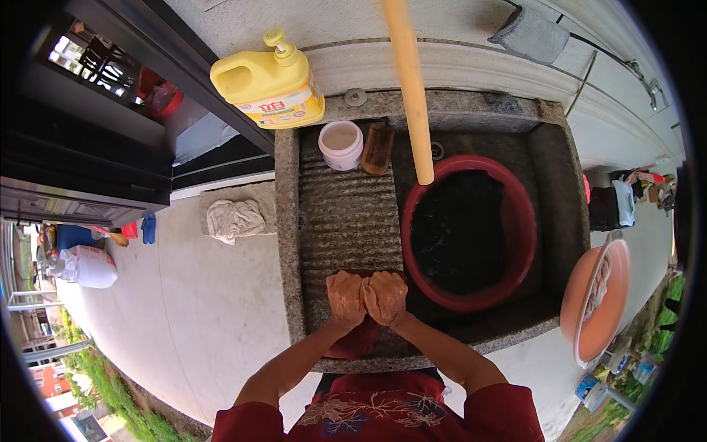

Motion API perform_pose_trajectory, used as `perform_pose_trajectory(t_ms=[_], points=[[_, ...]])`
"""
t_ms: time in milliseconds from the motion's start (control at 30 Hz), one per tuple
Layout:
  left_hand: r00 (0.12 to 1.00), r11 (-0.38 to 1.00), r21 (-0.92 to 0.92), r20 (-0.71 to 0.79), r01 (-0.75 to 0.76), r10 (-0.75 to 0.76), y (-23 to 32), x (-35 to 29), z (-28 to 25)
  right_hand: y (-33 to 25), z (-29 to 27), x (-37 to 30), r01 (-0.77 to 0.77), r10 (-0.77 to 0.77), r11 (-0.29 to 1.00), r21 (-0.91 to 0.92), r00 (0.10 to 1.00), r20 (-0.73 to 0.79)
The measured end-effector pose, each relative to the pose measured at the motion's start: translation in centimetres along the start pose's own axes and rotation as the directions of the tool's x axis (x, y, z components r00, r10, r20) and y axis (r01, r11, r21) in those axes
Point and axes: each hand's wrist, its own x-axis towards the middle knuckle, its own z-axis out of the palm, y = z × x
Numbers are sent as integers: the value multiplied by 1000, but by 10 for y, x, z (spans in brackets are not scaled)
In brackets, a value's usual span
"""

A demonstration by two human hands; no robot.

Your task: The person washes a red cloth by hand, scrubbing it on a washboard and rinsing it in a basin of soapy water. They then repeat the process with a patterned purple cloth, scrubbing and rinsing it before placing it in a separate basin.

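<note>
A dark red wet cloth [355,343] lies over the near end of the ridged stone washboard [346,221], hanging toward the sink's front edge. My left hand [346,298] is closed on it, knuckles up. Pressed against its right side, my right hand [386,296] grips the same cloth. To their right, a red basin [526,228] stands in the stone sink [289,221], holding very dark water. A white tub [341,156] and a brown scrubbing brush [378,149] sit side by side at the washboard's far end.
A long tan pole or pipe [409,81] comes down from above, ending over the basin's far rim. A yellow pump jug [269,88] stands at the back left corner. Beyond the right edge is an orange basin [574,295]; a pale rag [234,220] lies on the left.
</note>
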Motion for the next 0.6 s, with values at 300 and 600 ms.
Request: perform_pose_trajectory(t_ms=[300,600], points=[[950,931,193,-33,310,-310,-57,103,30,38,38,82,-239,188,828,-507,971,-150],[994,945,327,104,-20,-15,-50,75,10,25,40,46,-150,209,912,-381,971,116]])
